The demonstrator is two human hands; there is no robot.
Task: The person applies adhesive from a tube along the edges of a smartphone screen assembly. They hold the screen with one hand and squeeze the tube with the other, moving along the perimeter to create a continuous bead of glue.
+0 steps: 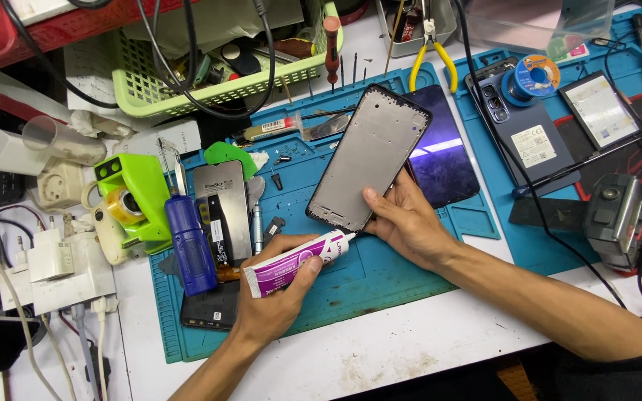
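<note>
Diagonally, glue tube in left hand, nozzle up-right toward right-hand-held phone frame.

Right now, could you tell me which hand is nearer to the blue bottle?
Left. The left hand, holding the glue tube, sits just right of the blue bottle; the right hand holds the phone frame farther right.

phone frame: grey, tilted, over blue mat | glue tube: white-purple, nozzle at frame's lower edge

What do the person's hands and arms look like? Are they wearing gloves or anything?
No gloves. Both the left hand and the right hand are bare, with no rings, watch or bracelets showing. The forearms are bare too. A dark sleeve begins high on the right arm, at the picture's edge.
</note>
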